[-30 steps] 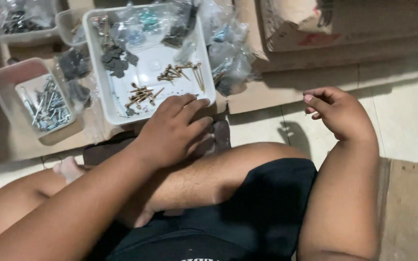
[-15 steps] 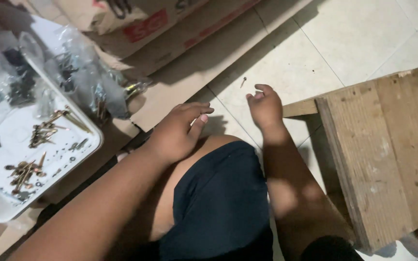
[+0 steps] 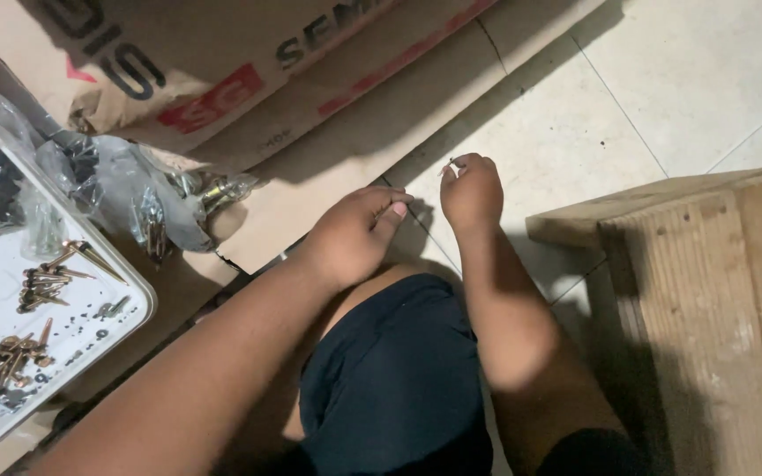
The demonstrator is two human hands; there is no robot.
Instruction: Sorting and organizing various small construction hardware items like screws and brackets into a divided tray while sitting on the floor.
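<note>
Right hand point(image 3: 472, 192) is over the tile floor point(image 3: 663, 79), just past the edge of the cardboard point(image 3: 354, 141), fingers curled in narrow and pinching a small thin metal piece, looks like a screw point(image 3: 448, 164), at the fingertips; too small to tell the exact kind. Left hand point(image 3: 356, 231) sits just beside it, near the knee, loosely curled, fingers half closed; cannot tell if anything is in it, fingertips close to the right hand but not clearly touching. Both forearms come up from the bottom edge, over dark shorts point(image 3: 399, 379). White tray point(image 3: 125, 322) lies at the left edge of the floor area, on cardboard, well apart from both hands; in it are small clusters of brass-coloured screws point(image 3: 46, 282) and a second bunch point(image 3: 11, 353) nearer its lower corner, plus a few loose dark bits. Clear plastic bags point(image 3: 152, 203) with metal hardware are bunched beside the tray's far edge, between tray and a brown paper sack point(image 3: 178, 62) that lies along the top left. Wooden stool point(image 3: 707, 291), rough planks, stands at the right edge, near the right forearm, not touching the hand. Floor tiles pale, one dark speck near the top.
</note>
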